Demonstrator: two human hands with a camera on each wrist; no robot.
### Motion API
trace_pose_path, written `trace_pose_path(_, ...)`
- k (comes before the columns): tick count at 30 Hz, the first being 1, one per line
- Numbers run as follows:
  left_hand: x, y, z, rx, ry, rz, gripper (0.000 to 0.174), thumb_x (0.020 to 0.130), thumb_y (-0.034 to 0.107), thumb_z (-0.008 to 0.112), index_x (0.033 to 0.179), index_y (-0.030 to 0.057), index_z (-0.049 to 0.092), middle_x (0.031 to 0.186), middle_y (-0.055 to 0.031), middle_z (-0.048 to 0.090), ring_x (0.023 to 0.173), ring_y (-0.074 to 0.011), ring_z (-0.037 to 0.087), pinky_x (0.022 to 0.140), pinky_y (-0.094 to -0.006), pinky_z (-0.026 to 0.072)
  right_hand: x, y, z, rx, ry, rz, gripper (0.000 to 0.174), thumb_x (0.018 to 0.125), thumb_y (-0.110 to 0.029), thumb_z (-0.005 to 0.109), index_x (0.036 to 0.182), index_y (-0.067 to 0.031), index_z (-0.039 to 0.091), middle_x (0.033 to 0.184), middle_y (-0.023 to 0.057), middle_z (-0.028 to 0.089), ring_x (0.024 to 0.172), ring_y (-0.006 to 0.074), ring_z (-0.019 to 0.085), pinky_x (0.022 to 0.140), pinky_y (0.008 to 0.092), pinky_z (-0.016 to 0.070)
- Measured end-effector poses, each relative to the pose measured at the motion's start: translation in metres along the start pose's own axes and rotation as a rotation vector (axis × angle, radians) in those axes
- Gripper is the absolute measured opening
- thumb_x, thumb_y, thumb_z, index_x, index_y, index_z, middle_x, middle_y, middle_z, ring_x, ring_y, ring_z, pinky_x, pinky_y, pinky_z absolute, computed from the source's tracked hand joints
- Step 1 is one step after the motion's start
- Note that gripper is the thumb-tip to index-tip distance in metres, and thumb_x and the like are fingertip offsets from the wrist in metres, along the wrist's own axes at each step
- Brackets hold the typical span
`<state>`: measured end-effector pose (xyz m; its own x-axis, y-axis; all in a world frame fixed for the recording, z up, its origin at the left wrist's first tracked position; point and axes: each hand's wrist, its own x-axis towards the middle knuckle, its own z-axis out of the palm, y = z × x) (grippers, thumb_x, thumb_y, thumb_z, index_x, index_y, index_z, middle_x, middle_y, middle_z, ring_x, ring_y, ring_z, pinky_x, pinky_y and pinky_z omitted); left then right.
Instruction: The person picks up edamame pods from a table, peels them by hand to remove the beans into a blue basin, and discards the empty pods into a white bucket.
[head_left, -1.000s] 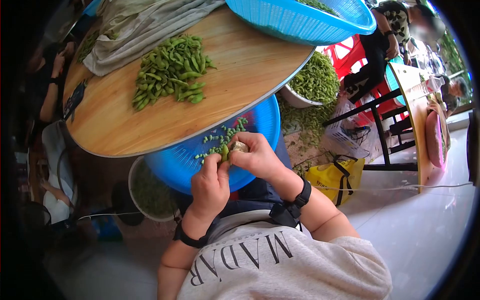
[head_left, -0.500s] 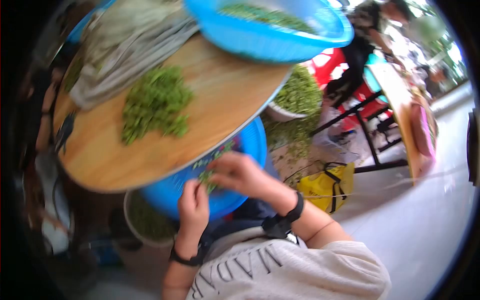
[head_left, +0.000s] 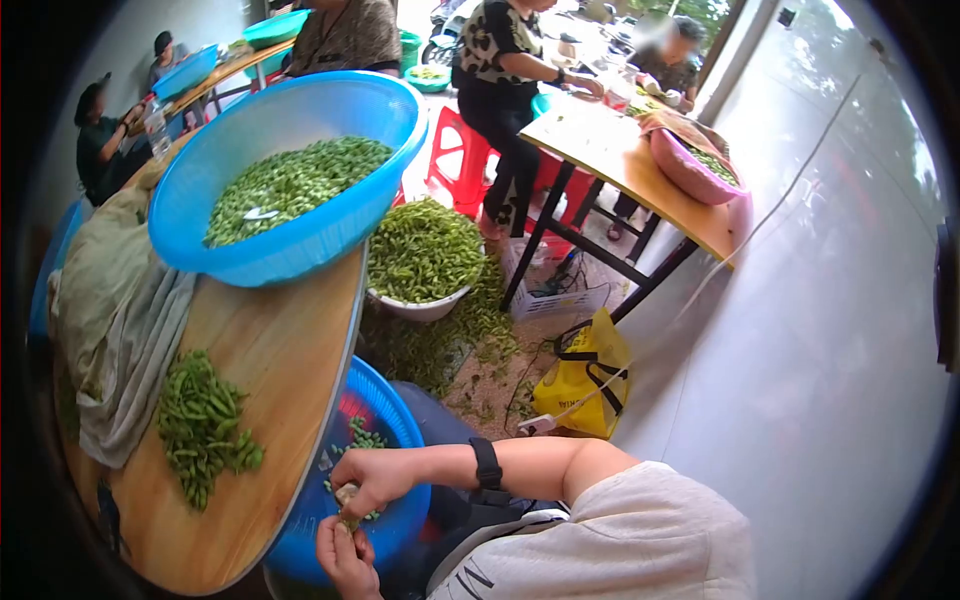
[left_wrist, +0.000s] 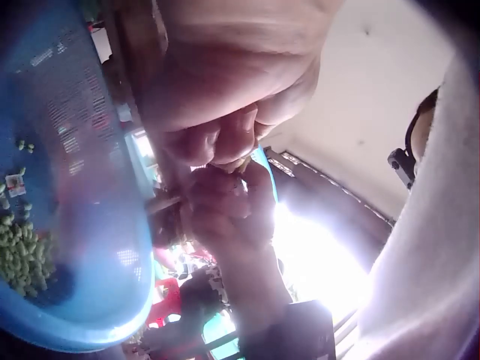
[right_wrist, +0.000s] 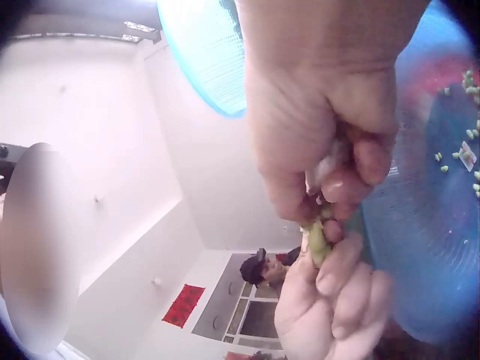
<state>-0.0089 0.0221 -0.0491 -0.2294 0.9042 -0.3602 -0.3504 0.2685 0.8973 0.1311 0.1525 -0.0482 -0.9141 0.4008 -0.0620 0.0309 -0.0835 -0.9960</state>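
My left hand [head_left: 345, 555] pinches a green soybean pod [right_wrist: 318, 244] between thumb and fingers. My right hand [head_left: 375, 480] meets it from above, thumb and fingertips gripping the upper end of the same pod. Something whitish [head_left: 347, 493] covers part of the right thumb area. Both hands are over the rim side of a blue plastic basin [head_left: 408, 405], where shelled green beans [head_left: 365, 437] lie on the bottom. To their left, a heap of unshelled pods [head_left: 205, 420] sits on the wooden table [head_left: 270, 400].
A large blue basket [head_left: 270, 265] of shelled beans and a grey cloth [head_left: 140, 370] sit on the table. On the floor are a white tub [head_left: 425, 310] heaped with pods, a yellow bag [head_left: 590, 375] and a power cord. Several people sit or stand around farther tables.
The head view has swung to the right, so table and hands appear farther left. Half a second ago the hands were slightly apart; now their fingertips meet again at a pod.
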Motion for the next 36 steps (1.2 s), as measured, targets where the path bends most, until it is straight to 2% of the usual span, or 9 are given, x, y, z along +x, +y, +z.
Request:
trace_pose_path(1, 0.0, 0.003, 0.001, 0.016, -0.038, 0.02, 0.015, 0.09, 0.019, 0.051, 0.089, 0.0045, 0.053, 0.061, 0.0003, 0.044, 0.047, -0.006, 0.038, 0.041, -0.0168, 0.026, 0.0, 0.002, 0.0, -0.029, 0.013, -0.014, 0.025, 0.072, -0.02, 0.065, 0.067, 0.0016, 0.055, 0.057, 0.0041, 0.053, 0.051, 0.0114, 0.052, 0.046, 0.0272, 0.0402)
trace_pose_path(4, -0.002, 0.01, 0.016, 0.034, 0.157, -0.014, 0.017, 0.091, 0.02, 0.05, 0.088, 0.0034, 0.053, 0.061, -0.0004, 0.045, 0.046, -0.0067, 0.038, 0.041, -0.0172, 0.0269, 0.004, 0.01, 0.004, -0.086, 0.082, -0.055, 0.021, 0.067, -0.017, 0.064, 0.07, 0.0027, 0.056, 0.059, 0.0065, 0.055, 0.054, 0.0126, 0.052, 0.048, 0.0288, 0.0415)
trace_pose_path(7, 0.003, 0.013, 0.009, 0.048, -0.008, 0.037, 0.017, 0.091, 0.019, 0.049, 0.087, 0.0029, 0.053, 0.062, -0.0021, 0.048, 0.045, -0.0075, 0.039, 0.04, -0.018, 0.0295, 0.003, 0.007, 0.005, 0.012, 0.124, -0.014, 0.019, 0.065, -0.013, 0.062, 0.073, 0.003, 0.058, 0.061, 0.0067, 0.056, 0.055, 0.013, 0.053, 0.049, 0.0288, 0.0422)
trace_pose_path(12, 0.005, 0.01, -0.001, 0.084, -0.025, -0.008, 0.017, 0.092, 0.018, 0.049, 0.086, 0.0029, 0.052, 0.063, -0.0032, 0.051, 0.044, -0.0083, 0.043, 0.04, -0.0189, 0.0319, 0.002, 0.01, 0.005, 0.107, 0.103, 0.046, 0.019, 0.063, -0.01, 0.061, 0.077, 0.0032, 0.06, 0.063, 0.0061, 0.058, 0.058, 0.0144, 0.054, 0.052, 0.0288, 0.0437)
trace_pose_path(17, 0.008, 0.002, 0.0, 0.033, 0.026, -0.047, 0.017, 0.091, 0.02, 0.052, 0.087, 0.0031, 0.054, 0.061, -0.0027, 0.051, 0.044, -0.0084, 0.043, 0.04, -0.0193, 0.0319, 0.003, 0.01, 0.007, -0.127, 0.21, -0.014, 0.023, 0.065, -0.015, 0.06, 0.078, 0.0043, 0.058, 0.064, 0.0118, 0.056, 0.06, 0.018, 0.055, 0.053, 0.032, 0.0428)
trace_pose_path(26, 0.011, -0.013, -0.032, 0.089, 0.086, -0.105, 0.017, 0.086, 0.018, 0.061, 0.091, 0.0018, 0.057, 0.059, -0.0012, 0.052, 0.046, -0.0079, 0.045, 0.041, -0.0192, 0.0317, 0.006, 0.024, 0.001, 0.259, 0.123, 0.116, 0.016, 0.068, -0.008, 0.059, 0.081, 0.002, 0.06, 0.067, 0.0044, 0.06, 0.051, 0.0101, 0.056, 0.046, 0.0232, 0.0439)
trace_pose_path(30, 0.012, -0.02, -0.036, 0.094, 0.121, -0.107, 0.017, 0.085, 0.016, 0.061, 0.092, 0.0015, 0.058, 0.06, -0.002, 0.055, 0.046, -0.0074, 0.046, 0.042, -0.0182, 0.0329, 0.011, 0.032, 0.003, 0.236, 0.08, 0.051, 0.018, 0.068, -0.007, 0.057, 0.083, 0.0027, 0.06, 0.068, 0.0066, 0.061, 0.055, 0.0132, 0.06, 0.049, 0.0262, 0.047)
trace_pose_path(33, 0.011, -0.022, -0.041, 0.132, 0.133, -0.06, 0.015, 0.085, 0.015, 0.061, 0.091, 0.0013, 0.058, 0.062, -0.0027, 0.057, 0.046, -0.0074, 0.047, 0.043, -0.0179, 0.0339, 0.012, 0.038, -0.001, 0.037, 0.077, 0.026, 0.018, 0.069, -0.007, 0.057, 0.084, 0.0026, 0.061, 0.069, 0.0082, 0.061, 0.058, 0.0156, 0.061, 0.053, 0.0289, 0.0481)
trace_pose_path(36, 0.008, -0.021, -0.04, 0.178, 0.184, -0.021, 0.014, 0.085, 0.014, 0.06, 0.09, 0.0012, 0.057, 0.064, -0.0033, 0.059, 0.046, -0.0074, 0.047, 0.043, -0.0181, 0.0344, 0.022, 0.058, 0.003, -0.412, 0.286, -0.282, 0.018, 0.07, -0.01, 0.062, 0.083, 0.002, 0.061, 0.068, 0.0087, 0.06, 0.061, 0.0161, 0.06, 0.056, 0.0293, 0.0469)
